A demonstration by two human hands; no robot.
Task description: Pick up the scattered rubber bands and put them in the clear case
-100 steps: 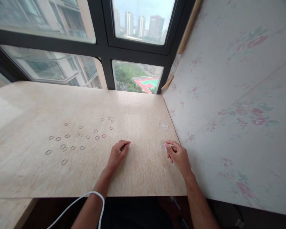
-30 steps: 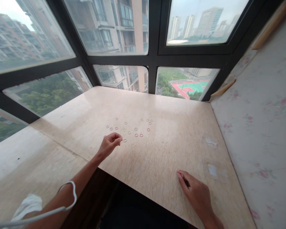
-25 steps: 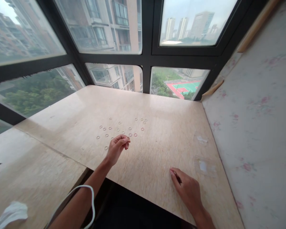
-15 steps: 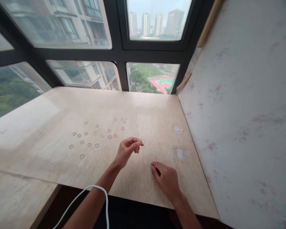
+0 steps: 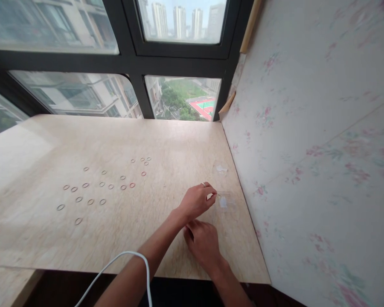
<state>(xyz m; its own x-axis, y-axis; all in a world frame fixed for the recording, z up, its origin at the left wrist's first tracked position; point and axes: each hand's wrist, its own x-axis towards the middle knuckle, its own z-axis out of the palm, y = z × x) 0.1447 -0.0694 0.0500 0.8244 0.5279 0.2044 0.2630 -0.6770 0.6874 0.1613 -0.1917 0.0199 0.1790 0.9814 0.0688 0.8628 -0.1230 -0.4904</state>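
Note:
My left hand point(image 5: 198, 200) reaches across to the right with thumb and forefinger pinched together. A thin gold-coloured ring point(image 5: 219, 196) shows right at its fingertips, over the near edge of a small clear plastic bag point(image 5: 230, 205) with a white slip. A band encircles one finger of this hand. Below the left wrist, my right hand point(image 5: 204, 238) rests low over the tabletop with its fingers curled together; the left wrist partly covers it, and whatever its fingers hold is hidden. Several thin rings point(image 5: 103, 202) lie scattered on the left half of the table, two of them reddish.
Another clear plastic bag point(image 5: 220, 169) lies farther back beside the flower-patterned wall point(image 5: 294, 140). The pale tabletop point(image 5: 166, 145) runs back to dark-framed windows. A white cable point(image 5: 131, 253) loops over my left forearm.
My left hand has moved right, from above the middle of the table to the nearer plastic bag, crossing in front of my right hand. The camera view has turned to the right.

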